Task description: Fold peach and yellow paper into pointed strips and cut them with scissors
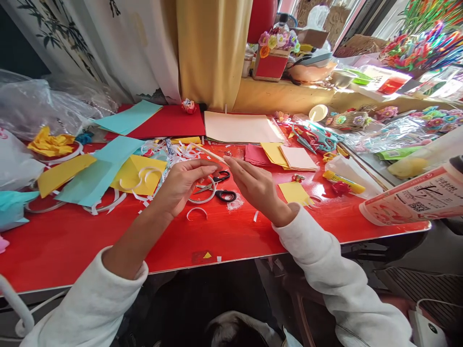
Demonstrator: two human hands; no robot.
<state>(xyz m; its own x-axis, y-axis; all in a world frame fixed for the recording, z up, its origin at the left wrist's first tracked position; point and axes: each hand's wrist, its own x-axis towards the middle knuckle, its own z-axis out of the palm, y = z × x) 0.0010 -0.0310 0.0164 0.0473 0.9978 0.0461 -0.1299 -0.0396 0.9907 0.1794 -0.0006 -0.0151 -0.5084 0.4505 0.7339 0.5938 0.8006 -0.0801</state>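
Note:
My left hand (183,185) is closed, thumb and fingertips pressed together above the red table. What it pinches, if anything, is hidden. Facing it, my right hand (255,185) has its fingers together around one end of a thin pale stick (210,153), which points up and to the left past my left fingertips. Below and between the hands lie scissors with black handles (226,195) and a pale ring (203,196). A curled paper strip (197,210) rests nearer to me.
Yellow paper (139,168), blue paper (104,166) and paper scraps cover the left side. Behind are a pale paper stack (242,126) and small coloured sheets (298,158). A glue tube (343,182) and a large plastic cup (415,195) are at right, near the table edge.

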